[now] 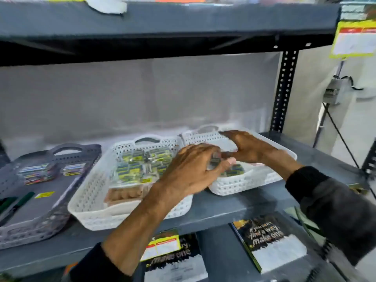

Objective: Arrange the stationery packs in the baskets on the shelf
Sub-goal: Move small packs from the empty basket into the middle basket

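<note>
Three baskets stand side by side on the grey shelf (234, 206). The middle white basket (89, 202) holds several yellow-and-green stationery packs (134, 165) and a brown pack (124, 195). My left hand (193, 171) hovers over its right edge, shut on a small clear pack (213, 161). My right hand (248, 147) reaches into the right white basket (240, 185), fingers apart, holding nothing; a pack (235, 169) lies in that basket below it. The grey basket (48, 202) on the left holds colourful packs (38, 173).
Green pens (18, 204) and a yellow label lie in the grey basket. An upper shelf hangs close overhead. A perforated black upright (283, 90) stands at the right rear. Black notebooks (266, 239) and a yellow price tag (162, 247) lie on the lower shelf.
</note>
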